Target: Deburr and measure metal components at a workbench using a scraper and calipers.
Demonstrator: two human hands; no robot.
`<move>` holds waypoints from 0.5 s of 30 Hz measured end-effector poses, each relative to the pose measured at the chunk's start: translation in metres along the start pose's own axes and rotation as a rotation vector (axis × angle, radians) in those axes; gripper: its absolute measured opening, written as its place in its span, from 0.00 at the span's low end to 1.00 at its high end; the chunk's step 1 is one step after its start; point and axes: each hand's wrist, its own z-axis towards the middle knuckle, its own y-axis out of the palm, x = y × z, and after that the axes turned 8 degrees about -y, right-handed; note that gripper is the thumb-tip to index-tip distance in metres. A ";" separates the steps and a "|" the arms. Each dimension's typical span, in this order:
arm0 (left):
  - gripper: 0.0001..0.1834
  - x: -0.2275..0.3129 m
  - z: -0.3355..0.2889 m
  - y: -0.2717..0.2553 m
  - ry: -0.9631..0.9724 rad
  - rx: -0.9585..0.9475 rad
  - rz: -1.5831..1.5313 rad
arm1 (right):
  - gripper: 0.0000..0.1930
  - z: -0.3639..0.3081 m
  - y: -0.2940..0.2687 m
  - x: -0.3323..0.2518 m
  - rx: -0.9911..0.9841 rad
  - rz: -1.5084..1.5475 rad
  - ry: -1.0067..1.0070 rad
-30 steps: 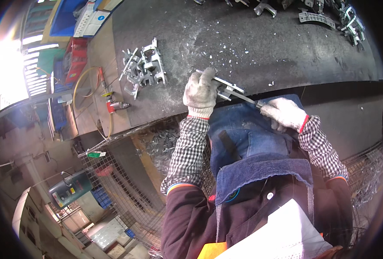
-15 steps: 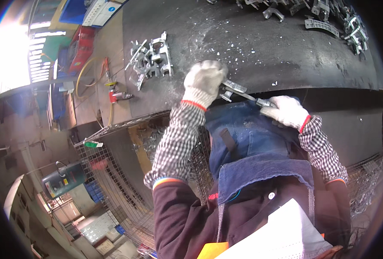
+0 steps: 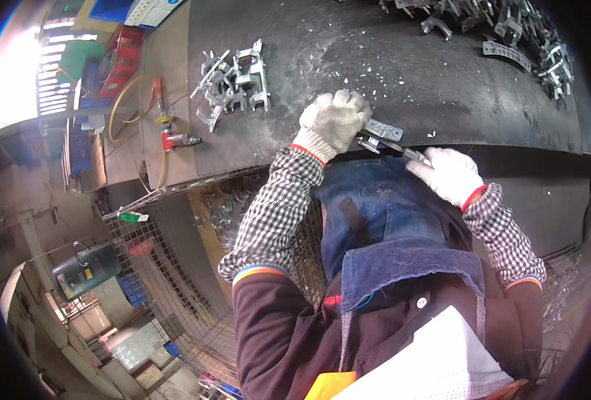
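Note:
My left hand (image 3: 335, 120), in a white knit glove, is closed around a silver metal casting (image 3: 383, 129) at the near edge of the dark worktop. Only the casting's right end shows past the fingers. In my right hand (image 3: 450, 175), gloved alike, is a slim, file-like metal tool (image 3: 413, 156). Its narrow blade points left and reaches the underside of the casting; whether it touches is hard to make out. Both hands are just above my blue apron (image 3: 402, 220).
Several similar castings (image 3: 242, 80) lie grouped left of my left hand. A larger casting pile (image 3: 509, 27) covers the far right. Left of the group rests a red air tool (image 3: 173, 140) with a yellow hose (image 3: 113, 120). Pale chips dot the worktop (image 3: 295, 73). A wire basket (image 3: 162, 267) stands below the edge.
My left hand and the casting have moved a little to the right, closer to my right hand. Less of the tool's blade shows between them. The whole view has turned slightly.

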 end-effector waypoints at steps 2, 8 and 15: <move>0.18 -0.001 -0.004 0.006 -0.003 0.076 0.061 | 0.29 0.011 -0.013 -0.002 -0.216 0.285 0.135; 0.19 -0.003 -0.007 0.015 0.030 0.174 0.098 | 0.27 0.014 -0.019 0.003 -0.573 0.899 0.417; 0.20 0.000 -0.020 0.025 -0.015 0.285 0.172 | 0.26 0.021 -0.035 -0.003 -0.411 0.756 0.423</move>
